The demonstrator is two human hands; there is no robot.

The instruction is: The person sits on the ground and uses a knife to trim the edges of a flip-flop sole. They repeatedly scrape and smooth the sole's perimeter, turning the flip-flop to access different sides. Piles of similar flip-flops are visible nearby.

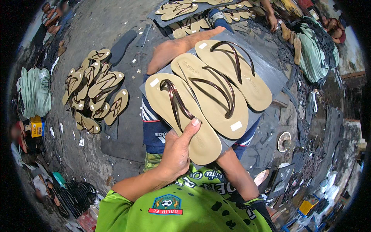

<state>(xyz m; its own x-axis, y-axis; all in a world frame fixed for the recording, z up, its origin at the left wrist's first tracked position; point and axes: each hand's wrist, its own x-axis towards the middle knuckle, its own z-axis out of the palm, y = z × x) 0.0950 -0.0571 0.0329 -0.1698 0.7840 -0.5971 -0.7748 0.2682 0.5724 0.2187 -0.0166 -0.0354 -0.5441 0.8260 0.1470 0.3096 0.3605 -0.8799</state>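
My left hand (176, 152) is closed on the near end of a tan flip-flop (156, 94). Its thumb presses on the footbed beside a shiny brown strap, and its other fingers are mostly hidden underneath. A second flip-flop (216, 108) lies against its right side, turned the opposite way. Farther right is a third flip-flop (257, 92). All three rest over a dark grey sheet or board (278, 73) across my lap. My right forearm (237, 174) reaches under the flip-flops and sheet, so the fingers of my right hand are hidden. Small white stickers mark the footbeds.
On the left lies a heap of similar flip-flops (92, 87), near a dark sole-shaped piece (123, 46). More flip-flops (179, 13) cover a far sheet. Another person's hand (272, 22) hangs beside them. Pale green bundles (313, 54) stand right. Scraps litter the floor.
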